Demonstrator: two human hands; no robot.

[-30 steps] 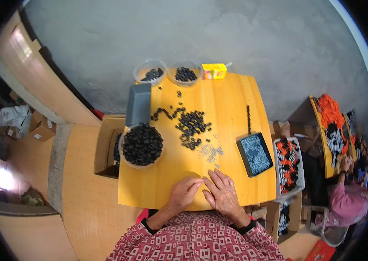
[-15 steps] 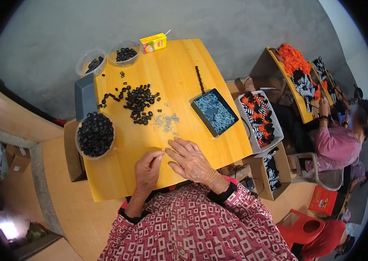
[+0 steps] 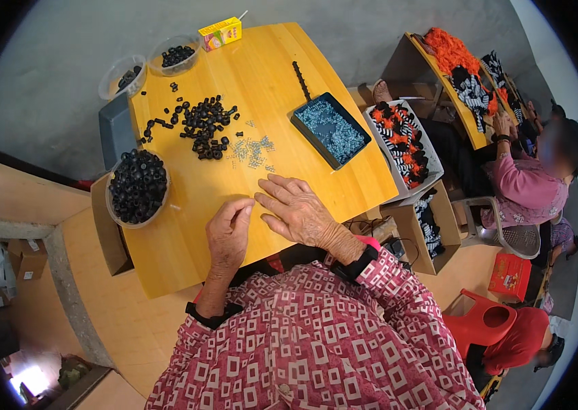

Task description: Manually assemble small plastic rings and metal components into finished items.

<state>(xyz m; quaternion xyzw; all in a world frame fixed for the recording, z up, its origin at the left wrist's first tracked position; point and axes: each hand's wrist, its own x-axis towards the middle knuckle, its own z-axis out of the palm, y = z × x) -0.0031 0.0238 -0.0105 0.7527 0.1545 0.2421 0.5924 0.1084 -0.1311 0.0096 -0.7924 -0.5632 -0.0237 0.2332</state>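
We see a scatter of small silvery screws (image 3: 251, 150) lying loose on the yellow wooden table (image 3: 268, 68), just beyond the fingertips of both hands. The right hand (image 3: 296, 212) rests flat, fingers spread, gripping nothing. The left hand (image 3: 229, 231) lies beside it, fingers loosely curled toward the thumb; we cannot tell whether they pinch anything. Farther out sits a pile of black rings (image 3: 203, 126). A clear bowl (image 3: 137, 187) at the left edge is heaped with the same black rings; two smaller clear tubs (image 3: 149, 65) at the far corner hold a few each. A dark rectangular tray (image 3: 331, 130) on the right holds more silvery screws.
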